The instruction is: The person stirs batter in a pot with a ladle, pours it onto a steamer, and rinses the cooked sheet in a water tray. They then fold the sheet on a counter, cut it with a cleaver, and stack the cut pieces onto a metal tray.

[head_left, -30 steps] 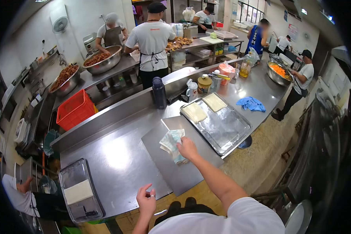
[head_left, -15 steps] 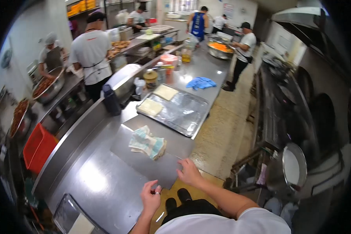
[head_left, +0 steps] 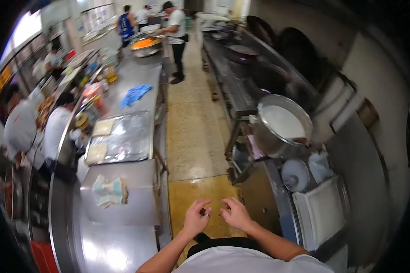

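Note:
My left hand (head_left: 197, 217) is in front of my body over the yellow floor, empty, its fingers slightly curled and apart, with a ring on one finger. Close beside it, my right hand (head_left: 236, 214) also holds nothing, fingers bent and spread. A crumpled white and light-blue cloth (head_left: 110, 191) lies on a flat metal sheet (head_left: 139, 200) on the steel table at left. Beyond the sheet sits a metal tray (head_left: 133, 136) with two pale dough-like slabs (head_left: 103, 127) along its left side.
A blue cloth (head_left: 135, 94) and a bowl of orange food (head_left: 146, 45) are farther along the table. One person (head_left: 175, 36) stands by that bowl. On the right are a large pot (head_left: 282, 125) of white contents, a white container (head_left: 321, 211) and a stove counter (head_left: 232, 86).
The view has swung right. My right hand has let go of the white and light-blue cloth, which stays on the sheet. Both hands have moved close together, away from the table.

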`<state>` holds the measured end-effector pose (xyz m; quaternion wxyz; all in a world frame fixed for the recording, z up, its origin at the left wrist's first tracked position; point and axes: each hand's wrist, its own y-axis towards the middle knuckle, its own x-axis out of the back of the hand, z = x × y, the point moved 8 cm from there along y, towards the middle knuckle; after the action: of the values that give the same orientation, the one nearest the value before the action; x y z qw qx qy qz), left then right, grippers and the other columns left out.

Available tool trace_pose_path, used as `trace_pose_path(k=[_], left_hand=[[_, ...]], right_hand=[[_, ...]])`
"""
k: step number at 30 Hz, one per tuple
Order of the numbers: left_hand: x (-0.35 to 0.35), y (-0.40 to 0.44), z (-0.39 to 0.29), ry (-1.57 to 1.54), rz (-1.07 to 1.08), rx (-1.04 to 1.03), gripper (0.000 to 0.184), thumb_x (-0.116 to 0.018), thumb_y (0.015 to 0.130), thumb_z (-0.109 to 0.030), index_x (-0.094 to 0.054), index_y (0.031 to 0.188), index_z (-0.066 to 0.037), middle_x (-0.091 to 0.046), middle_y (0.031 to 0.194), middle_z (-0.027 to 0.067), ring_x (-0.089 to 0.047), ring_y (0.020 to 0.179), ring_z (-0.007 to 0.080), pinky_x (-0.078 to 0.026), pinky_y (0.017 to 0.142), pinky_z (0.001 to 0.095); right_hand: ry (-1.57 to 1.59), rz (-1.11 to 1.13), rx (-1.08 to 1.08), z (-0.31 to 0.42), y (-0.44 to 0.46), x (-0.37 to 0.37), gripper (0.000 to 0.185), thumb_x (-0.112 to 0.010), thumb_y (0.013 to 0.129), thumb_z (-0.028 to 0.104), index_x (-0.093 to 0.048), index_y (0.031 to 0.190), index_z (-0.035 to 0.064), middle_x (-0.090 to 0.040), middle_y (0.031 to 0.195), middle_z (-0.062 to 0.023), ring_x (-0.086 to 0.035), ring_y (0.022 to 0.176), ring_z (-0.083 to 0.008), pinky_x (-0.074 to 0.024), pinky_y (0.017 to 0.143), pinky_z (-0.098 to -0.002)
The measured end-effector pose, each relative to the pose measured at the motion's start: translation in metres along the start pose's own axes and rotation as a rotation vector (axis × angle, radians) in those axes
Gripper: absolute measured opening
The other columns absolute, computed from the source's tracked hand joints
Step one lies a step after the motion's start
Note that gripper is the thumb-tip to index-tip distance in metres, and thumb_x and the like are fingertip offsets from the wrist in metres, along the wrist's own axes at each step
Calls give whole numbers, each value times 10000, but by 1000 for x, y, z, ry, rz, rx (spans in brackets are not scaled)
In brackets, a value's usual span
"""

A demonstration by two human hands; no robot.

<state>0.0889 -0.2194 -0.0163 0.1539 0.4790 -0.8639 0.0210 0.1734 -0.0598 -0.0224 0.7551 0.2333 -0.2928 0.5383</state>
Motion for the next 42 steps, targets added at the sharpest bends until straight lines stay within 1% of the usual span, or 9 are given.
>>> trace_pose_path(k=[10, 19, 22, 28, 31, 34, 37, 41, 42], left_hand=[[-172, -27, -44, 36, 435, -45, 279, -742, 908, -40, -713, 1186, -36, -681, 1106, 141, -646, 728, 185, -539, 673, 313], [-332, -133, -92, 20, 817, -145, 278, -738, 920, -75, -715, 1194, -41, -680, 1126, 135, -617, 693, 165, -533, 657, 305], [-371, -176, -124, 104, 954, -183, 278, -742, 920, -84, -715, 1194, -43, -679, 1124, 131, -625, 695, 166, -540, 653, 304], [-452, -260, -147, 59, 1124, -361, 282, -760, 912, -105, -715, 1183, -41, -676, 1107, 142, -651, 718, 212, -556, 656, 316], [-492, -298, -161, 99, 1204, -434, 300, -765, 905, -115, -712, 1190, -42, -675, 1118, 161, -683, 780, 258, -574, 681, 331], [-529, -331, -176, 6, 1275, -523, 315, -767, 899, -121, -708, 1199, -44, -670, 1148, 173, -709, 864, 297, -594, 725, 355], [-553, -350, -194, 40, 1338, -506, 328, -766, 896, -125, -705, 1209, -49, -662, 1193, 179, -721, 891, 312, -603, 759, 378], [-583, -355, -199, 44, 1423, -482, 331, -761, 905, -143, -705, 1219, -57, -652, 1235, 180, -720, 867, 314, -601, 772, 380], [-591, -354, -198, 70, 1446, -463, 332, -760, 908, -147, -705, 1222, -57, -652, 1240, 180, -719, 859, 312, -601, 775, 380]], right_hand=[[36, -293, -236, -73, -143, 99, 375, -711, 894, 202, -650, 1187, -24, -662, 1093, -204, -696, 936, -340, -554, 841, -430], [36, -656, -452, -139, -330, 160, 332, -719, 896, 176, -661, 1163, -12, -660, 1062, -198, -699, 933, -350, -557, 822, -438], [66, -679, -564, -153, -391, 168, 313, -718, 901, 166, -670, 1154, -13, -662, 1057, -199, -701, 939, -346, -559, 824, -434], [73, -800, -692, -182, -498, 184, 279, -719, 894, 154, -691, 1116, -13, -670, 1027, -192, -712, 883, -335, -571, 794, -418], [193, -860, -774, -194, -549, 197, 315, -707, 892, 193, -686, 1147, 8, -661, 1083, -208, -676, 980, -396, -552, 864, -474], [107, -986, -810, -222, -595, 208, 305, -740, 875, 174, -693, 1117, -5, -672, 1043, -200, -710, 882, -338, -572, 786, -414], [5, -1081, -907, -234, -634, 237, 276, -759, 855, 160, -711, 1074, -1, -690, 982, -201, -723, 862, -321, -584, 763, -385], [-58, -1263, -971, -305, -693, 257, 315, -746, 835, 167, -715, 1069, -40, -727, 981, -204, -730, 855, -309, -586, 790, -391], [41, -1267, -1151, -292, -701, 280, 330, -738, 820, 165, -714, 1068, -52, -741, 977, -220, -733, 872, -331, -584, 813, -404]])
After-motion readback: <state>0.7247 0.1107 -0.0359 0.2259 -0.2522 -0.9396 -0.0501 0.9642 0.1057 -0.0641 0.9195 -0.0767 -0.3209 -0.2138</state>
